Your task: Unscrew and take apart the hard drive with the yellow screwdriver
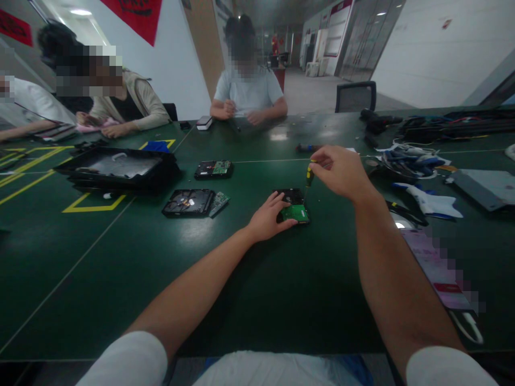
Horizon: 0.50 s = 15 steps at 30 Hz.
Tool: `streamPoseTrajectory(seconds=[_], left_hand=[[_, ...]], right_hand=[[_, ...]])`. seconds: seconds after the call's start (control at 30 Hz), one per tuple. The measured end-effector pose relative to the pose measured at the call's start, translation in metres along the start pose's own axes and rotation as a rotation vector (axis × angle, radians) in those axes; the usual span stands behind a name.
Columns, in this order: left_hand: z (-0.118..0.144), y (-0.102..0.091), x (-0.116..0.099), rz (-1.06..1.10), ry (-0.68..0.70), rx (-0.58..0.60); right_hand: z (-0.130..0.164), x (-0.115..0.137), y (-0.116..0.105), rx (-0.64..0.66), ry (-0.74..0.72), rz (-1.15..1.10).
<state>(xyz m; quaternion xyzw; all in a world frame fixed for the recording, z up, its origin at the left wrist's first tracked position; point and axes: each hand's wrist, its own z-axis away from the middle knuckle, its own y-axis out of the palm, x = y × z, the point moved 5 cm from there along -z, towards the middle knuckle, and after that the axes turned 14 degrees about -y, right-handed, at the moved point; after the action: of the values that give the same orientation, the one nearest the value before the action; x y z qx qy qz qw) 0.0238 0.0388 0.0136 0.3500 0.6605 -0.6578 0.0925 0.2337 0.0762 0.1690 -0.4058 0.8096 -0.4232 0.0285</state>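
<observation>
Two bare forearms, short white sleeves ending near the elbows, white shirt front at bottom edge, blue fabric just beside it at lap, left hand (269,219) and right hand (341,172) ungloved, no rings or watch visible

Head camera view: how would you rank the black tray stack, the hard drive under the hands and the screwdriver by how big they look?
1. black tray stack, plainly largest.
2. hard drive steadied by the left hand, part hidden.
3. screwdriver pinched in the right hand, smallest, though its handle is mostly covered.

Our green table (120,279), loaded.
On it we saw three hard drives (188,202), a black tray stack (116,169) and cables (410,161).
</observation>
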Motion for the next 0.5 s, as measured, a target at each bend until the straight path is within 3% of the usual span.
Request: streamPoseTrajectory(seconds=[0.5], left_hand=[[0.0012, -0.0011, -0.0003, 0.017, -0.011, 0.006]], right_hand=[[0.0004, 0.0012, -0.0013, -0.004, 0.000, -0.007]])
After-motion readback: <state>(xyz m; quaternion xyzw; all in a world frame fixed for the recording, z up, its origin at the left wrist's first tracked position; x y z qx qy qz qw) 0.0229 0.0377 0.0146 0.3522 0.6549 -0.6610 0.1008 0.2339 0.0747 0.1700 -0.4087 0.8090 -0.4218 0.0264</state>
